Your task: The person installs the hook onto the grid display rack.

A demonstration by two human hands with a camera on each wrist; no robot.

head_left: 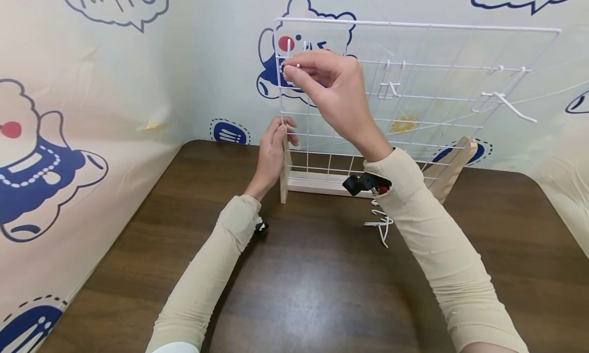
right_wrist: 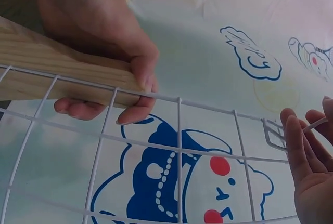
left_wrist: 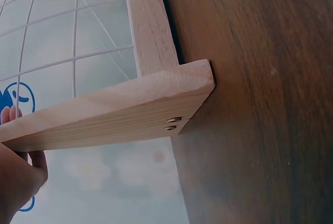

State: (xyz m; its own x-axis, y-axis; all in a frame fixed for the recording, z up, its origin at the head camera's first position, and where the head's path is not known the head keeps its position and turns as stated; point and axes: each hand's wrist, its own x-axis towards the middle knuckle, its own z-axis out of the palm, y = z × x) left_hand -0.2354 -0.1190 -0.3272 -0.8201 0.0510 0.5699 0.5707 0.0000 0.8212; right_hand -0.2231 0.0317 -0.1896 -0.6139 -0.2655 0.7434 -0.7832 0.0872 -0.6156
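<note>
A white wire grid panel [head_left: 416,25] stands in a wooden base. My left hand [head_left: 271,149] grips the upper end of the left wooden leg [left_wrist: 130,104], thumb on one side and fingers wrapped round the other. Up at the grid's top left corner, my right hand [head_left: 339,90] pinches a white wire hook [right_wrist: 272,136] between thumb and forefinger. The hook's wire frame lies against the grid in the right wrist view, partly hidden by the fingers. Its prong ends rise above the hand in the head view.
Two hooks, a middle one [head_left: 391,85] and a right one [head_left: 501,98], hang on the grid. Loose white hooks [head_left: 383,224] lie on the brown table [head_left: 294,291] below the right sleeve. A patterned cloth backdrop [head_left: 221,62] stands close behind and at the left.
</note>
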